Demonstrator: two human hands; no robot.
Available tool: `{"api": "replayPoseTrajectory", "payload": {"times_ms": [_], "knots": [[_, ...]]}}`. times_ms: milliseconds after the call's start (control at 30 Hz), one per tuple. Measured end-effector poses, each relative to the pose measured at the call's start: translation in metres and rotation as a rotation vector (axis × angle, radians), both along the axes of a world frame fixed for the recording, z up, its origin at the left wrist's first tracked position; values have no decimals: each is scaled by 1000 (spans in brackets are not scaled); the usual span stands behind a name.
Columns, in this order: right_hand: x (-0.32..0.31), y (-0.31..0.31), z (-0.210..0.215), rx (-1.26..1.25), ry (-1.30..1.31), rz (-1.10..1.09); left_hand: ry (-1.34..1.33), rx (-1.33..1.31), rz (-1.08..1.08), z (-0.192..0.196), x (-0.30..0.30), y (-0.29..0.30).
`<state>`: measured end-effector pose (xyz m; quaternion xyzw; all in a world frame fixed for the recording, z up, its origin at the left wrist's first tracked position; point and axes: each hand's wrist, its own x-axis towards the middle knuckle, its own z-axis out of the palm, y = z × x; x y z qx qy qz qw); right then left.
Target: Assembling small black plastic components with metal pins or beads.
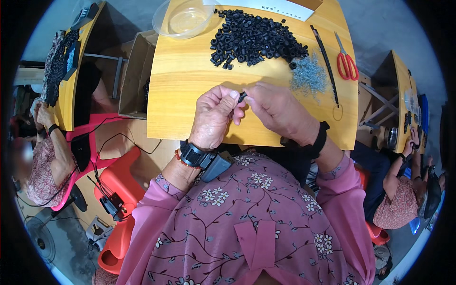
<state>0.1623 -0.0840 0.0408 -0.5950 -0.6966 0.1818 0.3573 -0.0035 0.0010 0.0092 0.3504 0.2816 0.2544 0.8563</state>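
Head view, both hands close together over the near part of the table. Left hand [213,111]: thumb and fingers pinched on a small black piece [242,96], which sits tilted between the two hands. Right hand [278,109]: curled, fingertips bunched at the piece's other end; can't tell from here if they grip it or just press. Black straps on both wrists, plus a beaded bracelet [186,159] on the left.

Table [183,90] is yellow wood grain. Beyond the hands: big heap of black pieces [256,40], mostly short and tubular. Blue-grey pile of fine bits [308,76] touches its right end. Right of that, a thin black rod [325,64], then scissors [347,65] with red handles, blades pointing away. Clear bowl [183,19] at the far left corner.

Room: open cardboard box [133,71] left of the table, orange-red seat [126,175] below it, fan [42,240] lower left. Co-workers at tables both sides, one at left [50,166], one at right [396,202].

Hard to read: white box [280,8] cut by the top edge, thin loop [337,113] by the rod's near end unclear, right-hand table crowded into the dark rim.
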Motion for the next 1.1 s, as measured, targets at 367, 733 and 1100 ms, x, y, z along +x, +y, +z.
{"api": "replayPoseTrajectory", "payload": {"times_ms": [367,733,1100], "knots": [[-14,0,1,-26,93,-73,-73,-37,-22,1,2,2],[-7,-1,4,-28,161,-30,29,-179,-99,6,-1,11],[-7,0,6,-48,60,-32,-25,-185,-161,2,-5,14]]}}
